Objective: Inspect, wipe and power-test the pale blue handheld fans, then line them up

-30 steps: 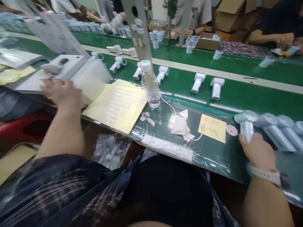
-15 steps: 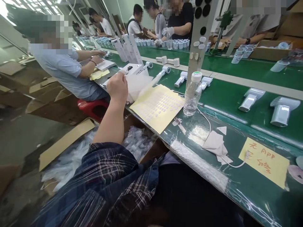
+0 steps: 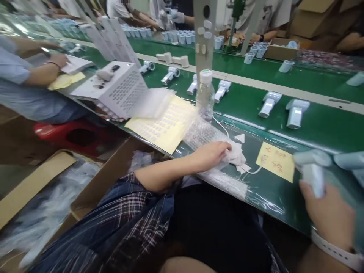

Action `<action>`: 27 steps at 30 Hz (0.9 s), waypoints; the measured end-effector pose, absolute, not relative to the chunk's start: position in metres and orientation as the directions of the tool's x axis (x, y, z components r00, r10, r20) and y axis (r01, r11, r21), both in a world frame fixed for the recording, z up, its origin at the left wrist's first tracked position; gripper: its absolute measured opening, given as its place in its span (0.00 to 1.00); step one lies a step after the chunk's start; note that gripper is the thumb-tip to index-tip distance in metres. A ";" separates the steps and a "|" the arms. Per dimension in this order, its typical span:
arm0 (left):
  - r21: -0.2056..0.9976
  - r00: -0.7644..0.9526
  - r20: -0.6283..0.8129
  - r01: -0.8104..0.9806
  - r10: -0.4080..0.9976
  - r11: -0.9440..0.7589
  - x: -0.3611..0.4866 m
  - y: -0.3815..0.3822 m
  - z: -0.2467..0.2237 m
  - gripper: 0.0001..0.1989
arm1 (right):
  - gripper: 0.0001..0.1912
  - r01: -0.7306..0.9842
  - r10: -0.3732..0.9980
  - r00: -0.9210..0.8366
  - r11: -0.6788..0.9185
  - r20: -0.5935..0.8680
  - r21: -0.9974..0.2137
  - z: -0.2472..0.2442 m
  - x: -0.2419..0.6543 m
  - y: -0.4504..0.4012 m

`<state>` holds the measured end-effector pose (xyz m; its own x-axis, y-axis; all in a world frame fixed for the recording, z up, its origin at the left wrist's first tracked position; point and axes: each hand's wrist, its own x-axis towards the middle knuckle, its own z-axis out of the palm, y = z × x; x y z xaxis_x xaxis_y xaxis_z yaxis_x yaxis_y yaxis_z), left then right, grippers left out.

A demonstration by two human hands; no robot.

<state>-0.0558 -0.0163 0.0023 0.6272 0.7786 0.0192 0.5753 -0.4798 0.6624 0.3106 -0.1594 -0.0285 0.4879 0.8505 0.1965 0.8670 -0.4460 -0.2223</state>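
My left hand (image 3: 212, 156) is closed on a clear bubble-wrap bag (image 3: 200, 132) above the near edge of the bench. Under its fingertips lie a crumpled white cloth (image 3: 237, 153) and a white cable. At the far right, my right hand (image 3: 331, 208), blurred and wearing a pale wristband, grips a pale hammer-shaped handheld device (image 3: 315, 176) by its handle, head upward. Between the hands lies a yellow note (image 3: 275, 161) with red handwriting. Left of the bag, a yellow sheet of small stickers (image 3: 159, 127) lies partly under translucent sheets (image 3: 155, 102).
A plastic bottle (image 3: 205, 96) stands by the metal post (image 3: 203, 45). More pale devices (image 3: 269, 104) lie along the green belt (image 3: 244, 102). A perforated white box (image 3: 119, 89) stands left. Cartons of bagged items (image 3: 51, 206) sit below. Co-workers sit left and opposite.
My left hand has moved right from beside the white box and now holds the bubble-wrap bag. My right hand has come into view with a device. The view has swung right.
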 end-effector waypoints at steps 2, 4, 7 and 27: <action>0.739 0.694 -0.063 0.516 0.717 -0.434 -0.030 -0.023 -0.015 0.09 | 0.16 0.816 0.865 0.497 -0.439 0.068 -0.375 -0.020 0.278 -0.168; 0.772 0.683 -0.102 0.513 0.724 -0.375 -0.019 -0.021 -0.025 0.07 | 0.21 0.814 0.912 0.399 -0.301 0.101 -0.497 -0.020 0.240 -0.173; 0.831 0.659 -0.127 0.479 0.742 -0.283 -0.022 -0.012 -0.030 0.05 | 0.24 0.780 0.965 0.198 -0.049 0.173 -0.624 -0.032 0.194 -0.171; 0.030 0.916 0.348 0.202 0.199 -0.979 -0.041 -0.053 0.041 0.18 | 0.21 0.896 0.908 -0.051 0.226 0.416 -0.382 -0.009 0.156 -0.148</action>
<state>-0.0405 -0.0529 0.0413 0.9162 0.1994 0.3477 0.2017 -0.9790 0.0298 0.1556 -0.1485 -0.0087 -0.0514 0.9078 0.4162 0.8961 0.2260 -0.3821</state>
